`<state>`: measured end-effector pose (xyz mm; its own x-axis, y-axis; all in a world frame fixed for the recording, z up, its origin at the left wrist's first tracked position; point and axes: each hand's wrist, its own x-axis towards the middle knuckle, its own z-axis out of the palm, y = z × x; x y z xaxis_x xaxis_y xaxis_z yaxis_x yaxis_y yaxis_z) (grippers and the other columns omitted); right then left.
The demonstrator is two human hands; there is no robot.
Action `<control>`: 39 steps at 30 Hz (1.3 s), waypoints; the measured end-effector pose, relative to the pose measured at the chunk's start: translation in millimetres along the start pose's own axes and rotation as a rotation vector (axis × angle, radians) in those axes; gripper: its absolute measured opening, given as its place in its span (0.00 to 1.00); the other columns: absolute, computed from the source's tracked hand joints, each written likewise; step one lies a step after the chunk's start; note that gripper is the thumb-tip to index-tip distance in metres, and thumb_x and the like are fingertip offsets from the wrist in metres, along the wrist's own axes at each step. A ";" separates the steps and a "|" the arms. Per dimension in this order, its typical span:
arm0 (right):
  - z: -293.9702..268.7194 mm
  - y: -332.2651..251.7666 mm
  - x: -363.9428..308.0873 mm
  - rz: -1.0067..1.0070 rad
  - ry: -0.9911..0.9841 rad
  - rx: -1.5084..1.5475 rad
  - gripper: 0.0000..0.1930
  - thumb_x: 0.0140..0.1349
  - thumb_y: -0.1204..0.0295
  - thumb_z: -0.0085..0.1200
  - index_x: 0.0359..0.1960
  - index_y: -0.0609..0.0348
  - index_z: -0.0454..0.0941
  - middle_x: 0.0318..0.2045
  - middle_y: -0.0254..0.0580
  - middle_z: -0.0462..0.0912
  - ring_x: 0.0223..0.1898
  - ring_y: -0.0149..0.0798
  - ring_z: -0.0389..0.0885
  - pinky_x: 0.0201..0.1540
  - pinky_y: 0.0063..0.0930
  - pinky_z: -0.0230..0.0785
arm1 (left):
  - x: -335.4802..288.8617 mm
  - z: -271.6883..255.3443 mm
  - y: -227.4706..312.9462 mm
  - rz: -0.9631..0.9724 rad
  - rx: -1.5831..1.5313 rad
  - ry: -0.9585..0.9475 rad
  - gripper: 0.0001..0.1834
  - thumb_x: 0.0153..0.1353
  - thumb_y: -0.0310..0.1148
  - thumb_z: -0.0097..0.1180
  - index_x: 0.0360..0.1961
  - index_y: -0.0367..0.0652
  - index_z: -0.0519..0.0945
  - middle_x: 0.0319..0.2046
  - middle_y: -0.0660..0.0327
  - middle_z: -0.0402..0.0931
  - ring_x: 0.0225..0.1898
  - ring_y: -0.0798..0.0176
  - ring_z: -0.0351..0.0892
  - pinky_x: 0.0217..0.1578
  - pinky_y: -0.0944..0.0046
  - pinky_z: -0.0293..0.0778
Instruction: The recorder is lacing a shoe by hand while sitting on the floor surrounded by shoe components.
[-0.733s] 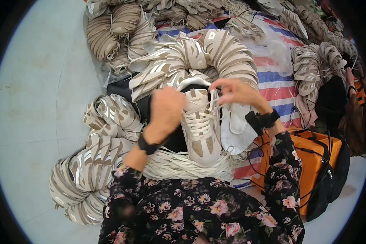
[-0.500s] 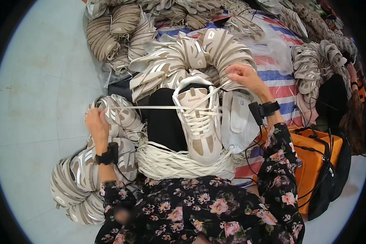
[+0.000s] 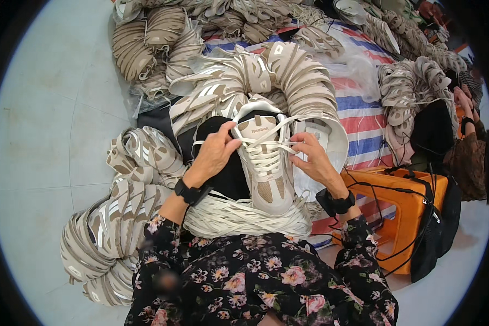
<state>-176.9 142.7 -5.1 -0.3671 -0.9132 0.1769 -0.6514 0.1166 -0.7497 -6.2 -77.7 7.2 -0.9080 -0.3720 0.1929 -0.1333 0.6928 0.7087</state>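
The beige shoe (image 3: pixel 269 179) sits in front of our body, between our two hands, with its toe toward us and its collar pointing away. A cream lace (image 3: pixel 266 164) runs in rows down its front, and loose strands of it cross the tongue (image 3: pixel 257 126) near the top.

Our left hand (image 3: pixel 221 149) has its fingers half bent at the left edge of the collar, thumb and forefinger slightly parted beside the strands; we cannot tell whether it grips any of them. One piece of lace shows just to the left of that hand. Our right hand (image 3: pixel 300 149) is at the right-hand eyelets, fingers curled and nearly closed, with a strand pinched at the fingertips. We wear a black strap on each wrist and dark floral sleeves (image 3: pixel 358 250).

Below the toe, and touching it, we have a thick bundle of cream laces (image 3: pixel 228 224) across the lap. A pale shoe upper (image 3: pixel 337 141) lies open just beside the right hand. Beyond the shoe, nested beige uppers (image 3: pixel 309 89) curve in an arch on a striped sheet (image 3: pixel 358 125), and more stacked uppers (image 3: pixel 117 223) lie to our left on the pale floor (image 3: pixel 32 152). To our right stand an orange stool (image 3: pixel 383 182) and a black bag (image 3: pixel 440 233), with a co-worker's hand (image 3: pixel 464 100) farther off
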 end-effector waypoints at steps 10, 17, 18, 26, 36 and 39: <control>-24.1 -16.1 42.9 -0.092 0.057 0.000 0.11 0.46 0.77 0.56 0.34 0.56 0.75 0.42 0.41 0.71 0.48 0.44 0.67 0.51 0.32 0.60 | -47.7 -88.6 -46.6 -0.409 -0.652 0.491 0.14 0.57 0.24 0.50 0.47 0.43 0.72 0.15 0.74 0.64 0.16 0.82 0.57 0.15 0.80 0.53; -14.3 -23.1 75.0 -0.448 0.014 -0.302 0.10 0.47 0.73 0.57 0.32 0.59 0.74 0.42 0.44 0.71 0.49 0.47 0.66 0.51 0.36 0.60 | -51.2 -45.6 -39.9 -0.132 -0.182 0.103 0.18 0.56 0.28 0.53 0.49 0.39 0.70 0.45 0.54 0.74 0.40 0.63 0.76 0.42 0.67 0.70; -16.0 -25.6 77.2 -0.497 -0.070 -0.362 0.09 0.48 0.72 0.57 0.31 0.59 0.74 0.42 0.45 0.71 0.50 0.47 0.67 0.52 0.37 0.59 | -41.2 -34.3 -31.1 -0.186 -0.304 0.090 0.17 0.57 0.29 0.52 0.48 0.39 0.71 0.42 0.54 0.75 0.39 0.63 0.76 0.41 0.66 0.71; -68.5 -2.1 79.6 -0.084 -0.454 0.104 0.07 0.55 0.70 0.54 0.26 0.61 0.76 0.17 0.37 0.73 0.20 0.32 0.68 0.24 0.25 0.63 | -16.3 -30.4 -7.3 -0.350 -0.449 -0.212 0.09 0.57 0.34 0.54 0.28 0.39 0.78 0.17 0.71 0.69 0.19 0.78 0.64 0.20 0.76 0.61; -245.8 141.4 22.0 0.369 -0.184 -0.184 0.06 0.53 0.74 0.55 0.26 0.66 0.77 0.16 0.34 0.73 0.18 0.27 0.70 0.21 0.22 0.61 | -131.2 -200.9 -15.9 -0.369 0.481 0.195 0.07 0.50 0.24 0.55 0.31 0.35 0.79 0.25 0.54 0.78 0.25 0.57 0.76 0.30 0.66 0.70; -259.5 153.0 -2.6 0.380 0.078 -0.516 0.06 0.53 0.74 0.52 0.28 0.65 0.77 0.18 0.40 0.76 0.21 0.31 0.74 0.24 0.24 0.63 | -155.1 -218.8 -13.8 -0.471 0.564 0.421 0.06 0.52 0.25 0.54 0.32 0.36 0.79 0.25 0.54 0.77 0.26 0.58 0.75 0.30 0.67 0.69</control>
<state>-448.0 264.2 45.2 -0.6696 -0.7424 0.0198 -0.6950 0.6170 -0.3692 223.5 -164.8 116.0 -0.4986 -0.8209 0.2783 -0.7407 0.5703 0.3552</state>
